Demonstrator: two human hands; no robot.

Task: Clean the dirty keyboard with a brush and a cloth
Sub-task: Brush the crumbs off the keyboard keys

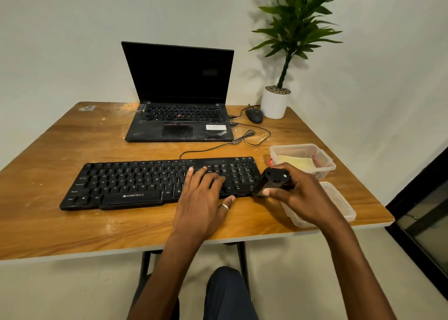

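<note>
Keyboard [133, 181] lies flat on the desk [48, 222]. Long axis runs left to right across the person's front, space-bar edge toward the body, cable leaving the far edge. Most of it stretches away to the left of both hands.

Left hand [203, 193]: fingers straight and spread, resting on the keys of the right-hand section, thumb off the near edge.

Right hand [298, 196]: just right of the left, apart from it, wrapped round a stubby black tool. Taken to be the brush [271, 179]; bristles not visible. It sits at the keyboard's right end, axis tilted, butt end up, lower end down-left toward the keys.

Right hand is nearer for brushing, and a sweep would likely run leftward.

Cloth [295, 163], yellow, sits in a clear tub [324, 167] just beyond the right hand.
</note>
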